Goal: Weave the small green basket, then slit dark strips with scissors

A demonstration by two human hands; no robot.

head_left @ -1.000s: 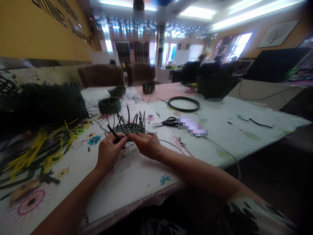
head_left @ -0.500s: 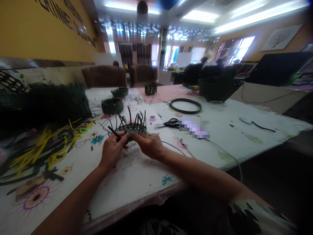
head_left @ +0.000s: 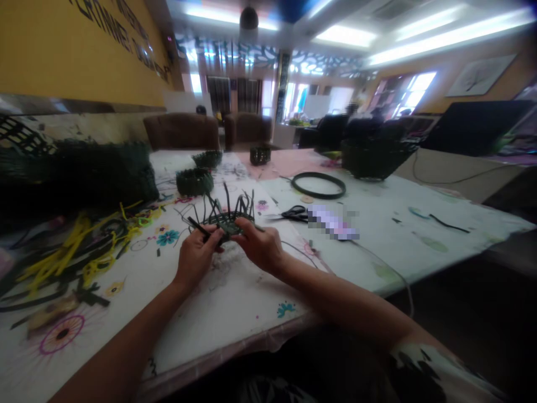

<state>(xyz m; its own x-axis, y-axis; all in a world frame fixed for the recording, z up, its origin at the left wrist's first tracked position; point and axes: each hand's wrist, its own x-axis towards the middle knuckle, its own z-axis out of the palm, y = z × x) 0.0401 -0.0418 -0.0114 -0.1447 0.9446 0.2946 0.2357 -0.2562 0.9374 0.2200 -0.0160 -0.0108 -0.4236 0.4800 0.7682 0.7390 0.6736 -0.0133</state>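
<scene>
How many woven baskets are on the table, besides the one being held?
5: a large one far left, a low one nearby, a second low one behind that, a small one farther back, a big one at right. Others may be hidden.

An unfinished dark green strip-woven basket base [head_left: 226, 224], its small woven centre tilted and its loose strips fanning upward and outward, sits gripped between the left hand [head_left: 196, 260] and right hand [head_left: 258, 244].
</scene>
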